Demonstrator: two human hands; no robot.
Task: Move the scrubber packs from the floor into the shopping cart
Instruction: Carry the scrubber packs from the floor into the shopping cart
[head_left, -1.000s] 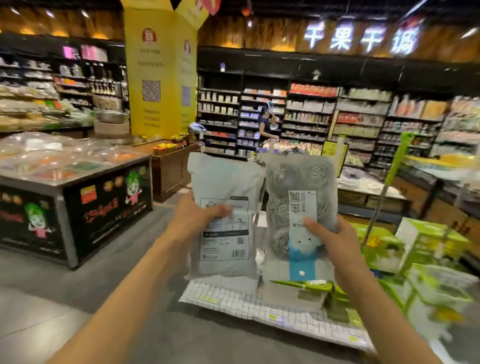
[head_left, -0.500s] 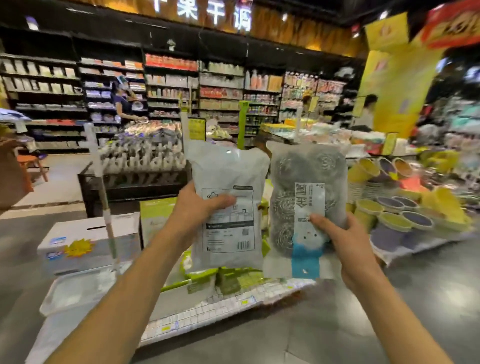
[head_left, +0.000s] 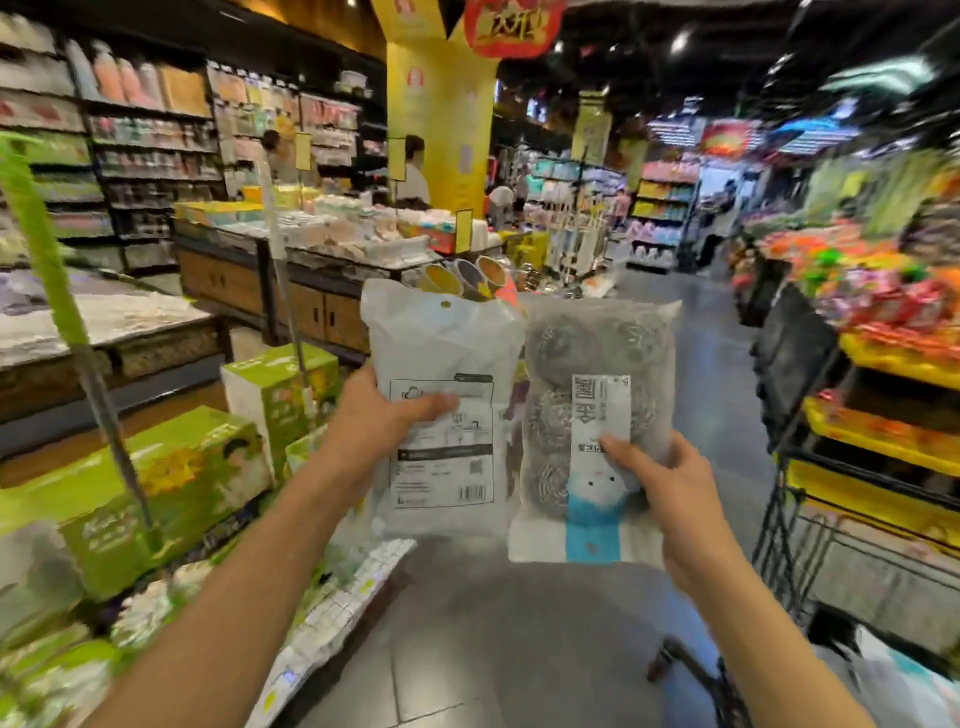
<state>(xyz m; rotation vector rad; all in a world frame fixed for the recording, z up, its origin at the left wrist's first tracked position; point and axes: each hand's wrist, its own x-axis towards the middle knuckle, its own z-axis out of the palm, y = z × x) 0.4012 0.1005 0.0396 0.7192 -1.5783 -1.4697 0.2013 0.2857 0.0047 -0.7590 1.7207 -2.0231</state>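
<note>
Person has turned right; the cart comes into view.

The left hand (head_left: 382, 423) still grips the white pack (head_left: 441, 358), the right hand (head_left: 670, 478) the steel-wool pack (head_left: 592, 364), both held up side by side. The view has swung along the aisle, and at lower right a cart (head_left: 727, 680) now shows, so the drop seems near.

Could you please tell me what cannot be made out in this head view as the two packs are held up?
- Shopping cart: only a dark frame part at the bottom edge; its basket is cut off.
- White pack in the left hand: contents hidden by opaque wrapping; label print too small and blurred.
- Scrubber pack in the right hand: its lower scrubber is partly covered by the label.
- Shelves: goods smeared by motion blur.
</note>
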